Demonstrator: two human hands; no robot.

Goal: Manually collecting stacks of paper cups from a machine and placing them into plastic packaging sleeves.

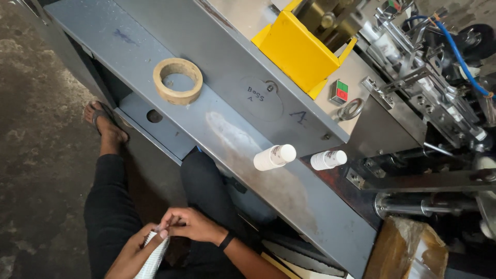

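Observation:
My left hand [130, 254] wraps around a white stack of paper cups [153, 260] low in the view, over my lap in black trousers. My right hand [190, 224], with a black band at the wrist, pinches the stack's upper end with its fingertips. Two more short white cup stacks lie on their sides on the grey machine shelf [243, 139]: one [274, 156] on the shelf and one [328, 159] just past its edge, well beyond both hands.
A tan tape roll [177, 80] lies on the shelf to the left. A yellow chute [299, 49] and a red-green switch [339, 91] sit on the machine, with metal parts and blue hoses [454, 51] at right. An open cardboard box [408, 248] stands bottom right. My sandalled foot [103, 121] rests on the concrete floor.

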